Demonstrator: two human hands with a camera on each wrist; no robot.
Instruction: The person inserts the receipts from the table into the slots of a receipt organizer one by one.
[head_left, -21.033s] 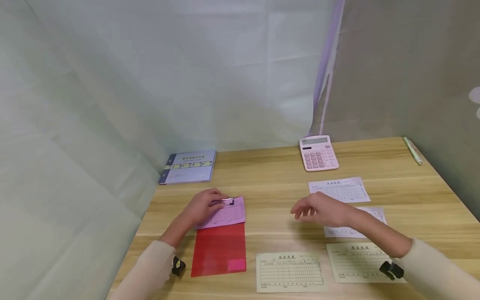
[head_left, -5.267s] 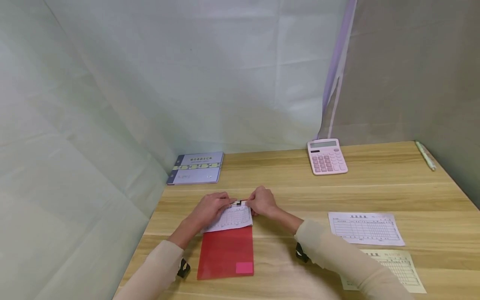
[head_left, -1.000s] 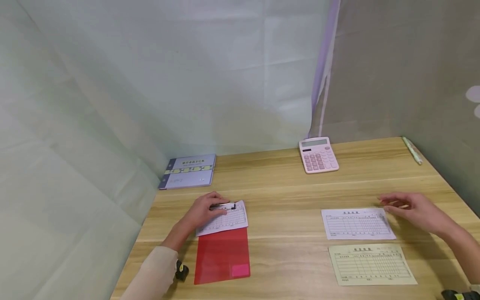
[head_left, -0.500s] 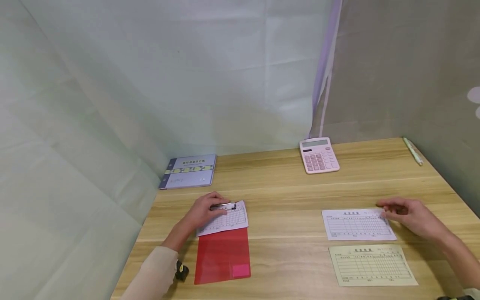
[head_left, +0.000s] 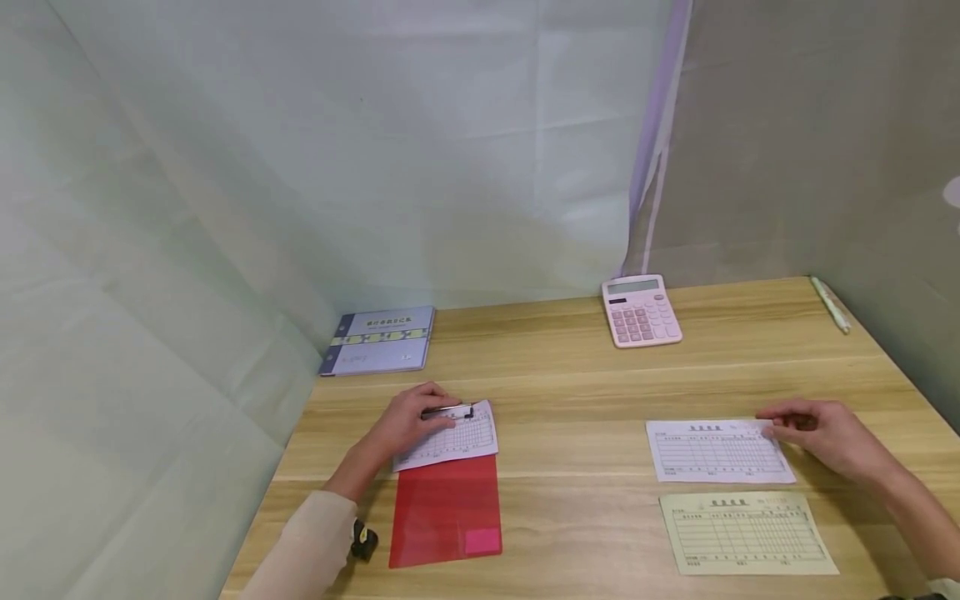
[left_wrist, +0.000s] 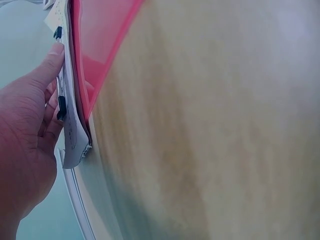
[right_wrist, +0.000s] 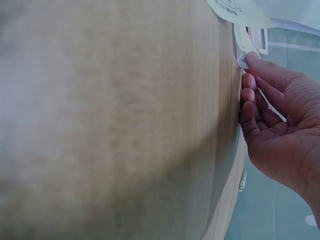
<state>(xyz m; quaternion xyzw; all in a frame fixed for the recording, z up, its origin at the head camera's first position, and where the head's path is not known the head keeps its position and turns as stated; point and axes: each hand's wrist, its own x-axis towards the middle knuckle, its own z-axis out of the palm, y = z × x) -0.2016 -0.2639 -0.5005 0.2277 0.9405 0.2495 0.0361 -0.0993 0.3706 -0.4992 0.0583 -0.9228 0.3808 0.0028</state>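
Note:
My left hand [head_left: 405, 425] grips the metal clip [head_left: 447, 410] at the top of a red clip folder [head_left: 446, 512]; in the left wrist view the thumb lies on the clip's bar. White printed slips [head_left: 457, 442] lie under that clip, their lower edges fanned out over the red cover. At the right, my right hand [head_left: 832, 437] pinches the upper right corner of a loose white slip [head_left: 712, 454], the thumb on its face in the right wrist view. A yellow slip [head_left: 750, 533] lies just in front of it.
A pink calculator [head_left: 641, 312] stands at the back, right of centre. A blue-grey account book [head_left: 381, 340] lies at the back left, and a pale green pen [head_left: 830, 305] at the far right edge. Hanging sheets [head_left: 480, 150] close off the table's back and sides.
Earlier, pink slips topped the folder and more loose slips lay right; white slips top it now. My right hand left the folder, reached right and closed on the white slip's corner.

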